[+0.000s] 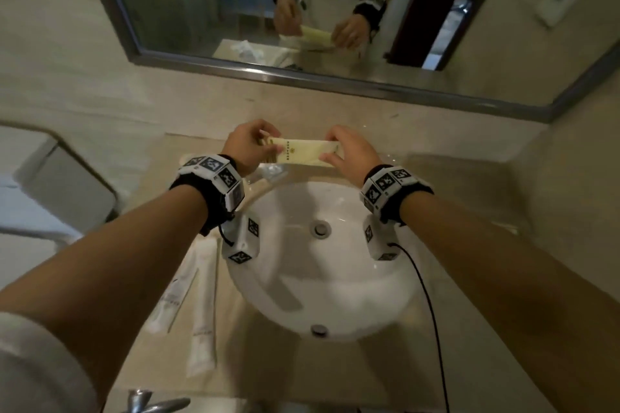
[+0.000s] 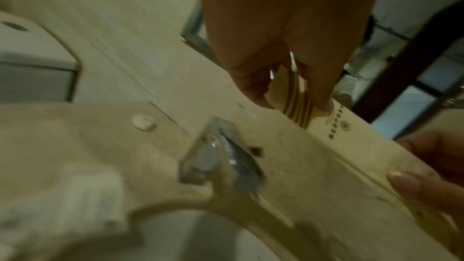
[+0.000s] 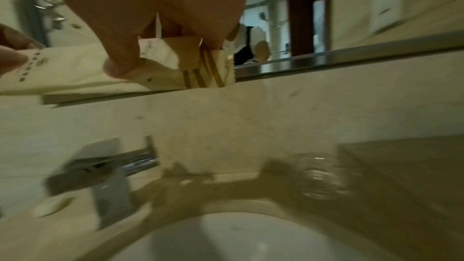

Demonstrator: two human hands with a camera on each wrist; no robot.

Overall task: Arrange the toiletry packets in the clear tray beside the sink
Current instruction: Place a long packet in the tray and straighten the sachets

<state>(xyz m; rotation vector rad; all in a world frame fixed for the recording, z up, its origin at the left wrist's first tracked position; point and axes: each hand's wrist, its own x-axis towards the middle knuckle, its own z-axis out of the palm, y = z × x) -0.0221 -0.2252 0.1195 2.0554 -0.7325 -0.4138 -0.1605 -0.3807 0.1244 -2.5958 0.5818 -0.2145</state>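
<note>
A long cream toiletry packet [image 1: 302, 152] with gold stripes at its ends is held level in the air above the back of the sink. My left hand [image 1: 268, 144] pinches its left end between thumb and fingers [image 2: 323, 94]. My right hand [image 1: 332, 148] pinches the right end, thumb [image 3: 118, 66] under the packet [image 3: 75, 70]. In the left wrist view the packet [image 2: 351, 142] runs across to my right hand [image 2: 426, 178]. Several white packets [image 1: 174, 295] lie on the counter left of the sink, partly under my left forearm. I cannot make out the clear tray.
The white round sink [image 1: 335, 329] lies below my wrists, with the chrome faucet [image 3: 100, 176] at its back. A clear glass [image 3: 316, 176] stands on the counter right of the faucet. The mirror frame [image 1: 302, 74] runs just behind. A white toilet tank [image 1: 50, 178] is at the left.
</note>
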